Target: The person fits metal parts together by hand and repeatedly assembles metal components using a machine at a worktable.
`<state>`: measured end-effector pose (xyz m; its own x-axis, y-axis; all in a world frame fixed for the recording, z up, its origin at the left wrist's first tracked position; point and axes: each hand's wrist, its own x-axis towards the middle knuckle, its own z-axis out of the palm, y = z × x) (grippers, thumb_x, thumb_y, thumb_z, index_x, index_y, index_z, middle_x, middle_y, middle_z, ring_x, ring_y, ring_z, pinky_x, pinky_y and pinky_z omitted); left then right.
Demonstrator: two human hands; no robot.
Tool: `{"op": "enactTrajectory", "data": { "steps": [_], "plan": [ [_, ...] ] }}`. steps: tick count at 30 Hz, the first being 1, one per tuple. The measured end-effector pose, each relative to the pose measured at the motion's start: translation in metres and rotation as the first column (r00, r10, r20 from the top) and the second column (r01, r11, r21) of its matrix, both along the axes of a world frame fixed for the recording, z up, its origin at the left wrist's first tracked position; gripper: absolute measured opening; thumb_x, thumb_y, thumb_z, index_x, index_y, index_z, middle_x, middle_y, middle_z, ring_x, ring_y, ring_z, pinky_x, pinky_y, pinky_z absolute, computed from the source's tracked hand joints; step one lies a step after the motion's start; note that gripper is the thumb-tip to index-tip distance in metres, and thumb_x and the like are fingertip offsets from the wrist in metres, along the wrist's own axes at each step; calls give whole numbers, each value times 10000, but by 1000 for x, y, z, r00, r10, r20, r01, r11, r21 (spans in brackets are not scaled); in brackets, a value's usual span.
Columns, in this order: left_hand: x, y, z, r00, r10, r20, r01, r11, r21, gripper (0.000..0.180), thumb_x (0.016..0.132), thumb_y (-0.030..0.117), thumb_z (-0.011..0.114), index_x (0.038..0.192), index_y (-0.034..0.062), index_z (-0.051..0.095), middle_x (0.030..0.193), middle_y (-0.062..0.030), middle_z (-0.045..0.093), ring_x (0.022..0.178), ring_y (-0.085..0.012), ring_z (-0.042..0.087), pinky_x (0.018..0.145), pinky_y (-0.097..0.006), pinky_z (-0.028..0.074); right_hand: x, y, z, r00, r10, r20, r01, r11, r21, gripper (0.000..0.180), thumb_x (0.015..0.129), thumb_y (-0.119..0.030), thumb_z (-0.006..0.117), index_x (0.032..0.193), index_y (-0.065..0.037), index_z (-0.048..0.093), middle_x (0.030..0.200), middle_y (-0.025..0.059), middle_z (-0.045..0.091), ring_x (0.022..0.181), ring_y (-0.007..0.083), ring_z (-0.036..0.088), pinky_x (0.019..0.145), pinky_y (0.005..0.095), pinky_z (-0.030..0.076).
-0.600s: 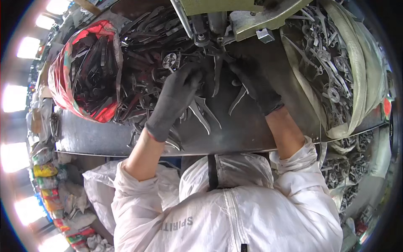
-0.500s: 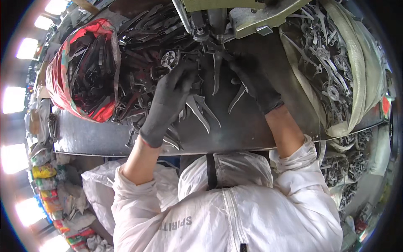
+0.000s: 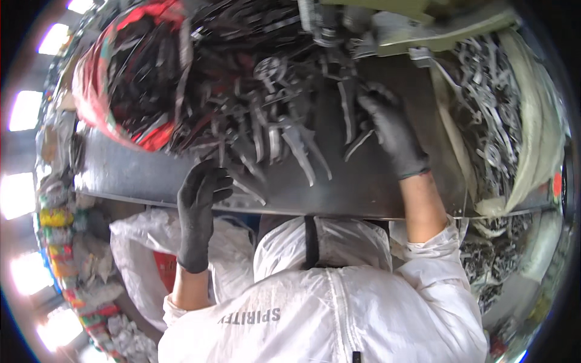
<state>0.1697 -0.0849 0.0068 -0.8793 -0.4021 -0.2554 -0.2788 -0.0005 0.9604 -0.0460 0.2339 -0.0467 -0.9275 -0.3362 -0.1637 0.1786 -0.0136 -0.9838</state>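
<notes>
My left hand (image 3: 203, 196), in a dark grey glove, is drawn back to the table's front edge at the left. Its fingers are loosely curled with gaps between them, and nothing shows in them. Close above it are the grey metal levers (image 3: 296, 154) of a heap. My right hand (image 3: 396, 130), also gloved, is bent under the machine head (image 3: 327, 36). A curved metal lever (image 3: 347, 112) hangs below the head, just left of my right fingers. Out of that hand sticks a thinner lever (image 3: 359, 146); its upper end is hidden by the glove.
A red-rimmed sack (image 3: 91, 100) of dark metal parts lies at the left. At the right, a pale sack (image 3: 526, 121) holds silvery levers. More metal parts (image 3: 496, 254) lie below table height at the right; a white plastic bag (image 3: 133, 254) is below the left edge.
My left hand has left the area under the machine head and come back toward the front left. My right hand stays near the hanging lever. The whole view has shifted and blurred slightly.
</notes>
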Motion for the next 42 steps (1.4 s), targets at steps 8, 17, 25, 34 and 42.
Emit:
{"op": "enactTrajectory", "data": {
  "steps": [8,17,25,34,42],
  "plan": [
    [67,-29,-50,945,300,131,-327,867,375,355,1027,230,557,1303,6,574,1135,-150,695,999,-261,698,874,-388,571,4,-19,9,979,-121,165,123,992,0,240,985,-140,623,1209,-57,601,916,17,656,653,108,628,549,218,499],
    [0,-42,-104,972,214,92,-181,943,-279,229,1007,149,595,1141,-24,665,951,-48,705,793,-135,642,691,-258,488,53,-108,10,940,121,-319,-17,951,309,705,858,-322,813,1419,-43,488,1270,123,619,1194,229,578,1027,351,449],
    [-68,-29,-73,864,421,-274,-194,783,591,208,993,229,620,1091,53,673,873,11,662,583,-63,550,523,-219,400,38,-173,-5,983,8,-184,-20,998,-62,795,820,-239,838,1462,-53,407,1315,105,565,1209,206,546,1045,350,447],
    [-71,-49,-81,927,307,-215,-201,891,407,316,1026,228,536,1238,22,648,1063,-36,684,944,-127,625,838,-294,489,3,-195,-20,891,308,335,-80,831,-551,441,892,-221,745,1290,-89,606,1169,14,666,1035,133,636,931,302,516],
    [-77,-34,-70,831,444,-335,2,600,800,347,1011,265,540,1273,48,607,1093,-77,687,1019,-225,657,915,-346,511,-21,-203,15,842,490,226,-379,835,-399,295,956,-271,689,1171,-74,641,934,43,700,759,138,675,684,288,567]
  ]
}}
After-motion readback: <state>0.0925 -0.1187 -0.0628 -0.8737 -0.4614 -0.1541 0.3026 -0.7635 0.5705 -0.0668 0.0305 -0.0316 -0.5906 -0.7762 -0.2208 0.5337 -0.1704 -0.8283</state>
